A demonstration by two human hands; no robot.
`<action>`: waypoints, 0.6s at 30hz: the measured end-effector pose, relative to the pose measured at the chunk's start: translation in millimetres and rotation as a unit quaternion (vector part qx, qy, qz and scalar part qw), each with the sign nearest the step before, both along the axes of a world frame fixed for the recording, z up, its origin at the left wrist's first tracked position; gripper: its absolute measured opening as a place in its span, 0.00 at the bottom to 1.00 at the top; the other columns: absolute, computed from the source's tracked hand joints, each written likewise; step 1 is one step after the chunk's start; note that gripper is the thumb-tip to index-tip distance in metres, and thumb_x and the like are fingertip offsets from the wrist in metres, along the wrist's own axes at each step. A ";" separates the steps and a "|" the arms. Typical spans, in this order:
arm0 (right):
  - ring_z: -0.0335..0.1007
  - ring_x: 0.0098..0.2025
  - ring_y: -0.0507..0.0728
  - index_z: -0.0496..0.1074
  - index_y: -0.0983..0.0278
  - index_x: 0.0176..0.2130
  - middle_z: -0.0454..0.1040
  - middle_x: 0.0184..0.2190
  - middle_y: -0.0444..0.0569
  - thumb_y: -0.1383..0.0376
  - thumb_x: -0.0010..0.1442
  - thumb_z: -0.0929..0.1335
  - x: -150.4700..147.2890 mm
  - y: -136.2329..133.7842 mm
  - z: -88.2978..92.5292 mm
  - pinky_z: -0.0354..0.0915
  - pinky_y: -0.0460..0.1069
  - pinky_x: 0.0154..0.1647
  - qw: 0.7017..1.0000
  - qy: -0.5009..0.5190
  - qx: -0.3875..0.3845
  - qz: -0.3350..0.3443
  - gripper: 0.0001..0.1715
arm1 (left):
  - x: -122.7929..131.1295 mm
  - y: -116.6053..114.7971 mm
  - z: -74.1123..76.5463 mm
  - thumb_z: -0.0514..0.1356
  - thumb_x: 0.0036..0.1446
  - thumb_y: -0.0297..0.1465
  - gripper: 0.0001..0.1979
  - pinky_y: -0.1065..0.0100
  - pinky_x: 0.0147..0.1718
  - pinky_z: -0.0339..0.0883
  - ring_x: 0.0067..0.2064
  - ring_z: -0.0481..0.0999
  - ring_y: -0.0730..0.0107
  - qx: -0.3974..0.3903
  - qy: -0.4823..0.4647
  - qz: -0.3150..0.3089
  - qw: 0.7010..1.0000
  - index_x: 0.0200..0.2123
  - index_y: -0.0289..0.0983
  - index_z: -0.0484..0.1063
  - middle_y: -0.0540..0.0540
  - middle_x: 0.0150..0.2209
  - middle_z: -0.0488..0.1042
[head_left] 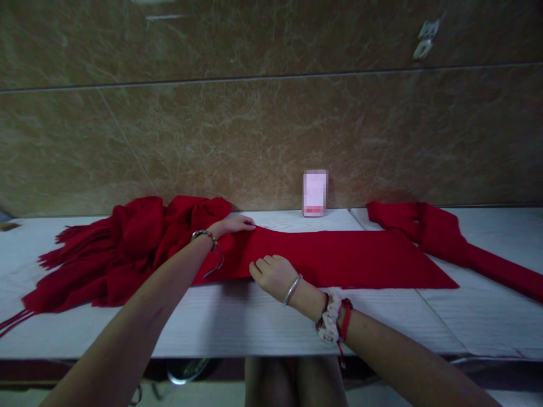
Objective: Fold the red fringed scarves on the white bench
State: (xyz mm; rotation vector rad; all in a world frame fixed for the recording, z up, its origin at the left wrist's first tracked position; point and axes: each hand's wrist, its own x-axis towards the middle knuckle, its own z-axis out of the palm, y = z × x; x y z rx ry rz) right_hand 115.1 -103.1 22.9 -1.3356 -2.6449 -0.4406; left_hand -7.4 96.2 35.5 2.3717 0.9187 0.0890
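Note:
A long red scarf (348, 257) lies spread flat across the white table (237, 322). Its left part is bunched in a heap with a fringe (127, 249); its right end trails off to the right (445, 237). My left hand (235, 225) rests flat on the scarf's far edge, fingers stretched out. My right hand (274, 274) sits at the near edge of the scarf, fingers curled and pinching the cloth. Both wrists wear bracelets.
A small pink card (314, 193) leans against the brown marble wall (263, 130) behind the scarf. A white wall socket (425, 38) is at the upper right. My knees show under the table's front edge.

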 end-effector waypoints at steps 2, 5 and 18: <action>0.68 0.34 0.56 0.67 0.69 0.45 0.73 0.32 0.54 0.72 0.62 0.56 7.9 -7.1 8.2 0.61 0.49 0.29 1.000 -0.003 0.025 -0.003 0.16 | 2.2 -6.5 8.3 0.52 0.49 0.41 0.15 0.73 0.28 0.58 0.29 0.63 0.74 -0.008 -0.028 0.003 1.000 0.28 0.34 0.66 0.51 0.26 0.66; 0.68 0.33 0.54 0.67 0.68 0.47 0.72 0.30 0.53 0.71 0.62 0.55 23.8 -20.1 23.7 0.60 0.48 0.28 0.998 -0.002 0.061 -0.023 0.17 | 11.8 -16.6 23.4 0.52 0.51 0.39 0.13 0.72 0.31 0.60 0.31 0.66 0.73 -0.077 -0.101 0.015 0.992 0.30 0.34 0.66 0.50 0.28 0.68; 0.64 0.27 0.52 0.70 0.68 0.44 0.70 0.27 0.50 0.73 0.59 0.59 164.8 -91.2 87.1 0.56 0.46 0.25 0.948 -0.072 0.260 -0.171 0.15 | 162.2 -52.2 102.1 0.60 0.48 0.23 0.09 0.70 0.39 0.64 0.34 0.72 0.74 -0.303 -0.311 -0.059 0.899 0.36 0.33 0.72 0.46 0.35 0.75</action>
